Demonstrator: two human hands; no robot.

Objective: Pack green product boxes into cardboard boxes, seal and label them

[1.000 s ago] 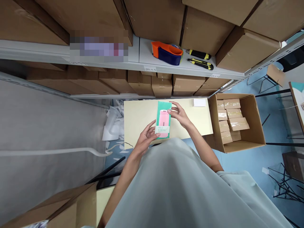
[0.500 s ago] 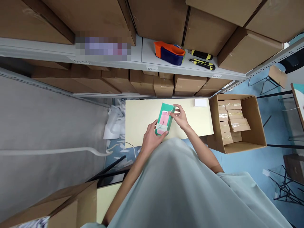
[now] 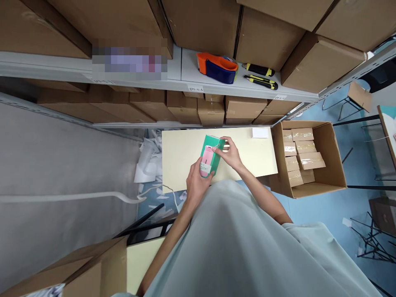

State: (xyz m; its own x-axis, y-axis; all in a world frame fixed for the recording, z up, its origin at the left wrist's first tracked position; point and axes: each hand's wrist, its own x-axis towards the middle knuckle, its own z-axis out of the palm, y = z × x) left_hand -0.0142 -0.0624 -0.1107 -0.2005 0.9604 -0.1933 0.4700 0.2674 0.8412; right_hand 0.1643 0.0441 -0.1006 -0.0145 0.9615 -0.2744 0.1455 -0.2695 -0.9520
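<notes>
A small green box (image 3: 209,144) with a pink device pictured on its front is held tilted over the pale yellow tabletop (image 3: 179,152). My left hand (image 3: 196,180) wraps round its lower end, thumb on the near right side and fingers on the left. At the upper right edge, my right hand (image 3: 231,155) grips the box between thumb and fingers. Its green right side is turned partly into view. The fingertips behind the box are hidden. A small white card or box (image 3: 260,133) lies on the tabletop, right of my right hand.
Shelves with cardboard boxes run above the table. An orange-and-blue tape dispenser (image 3: 217,68) and two yellow-black cutters (image 3: 261,75) lie on the shelf. To the right, an open carton (image 3: 332,156) holds several smaller boxes. A white hose (image 3: 93,197) crosses the left side.
The green box has turned so that more of its right side shows, and it has shifted slightly left in view. Both hands keep their hold on it.
</notes>
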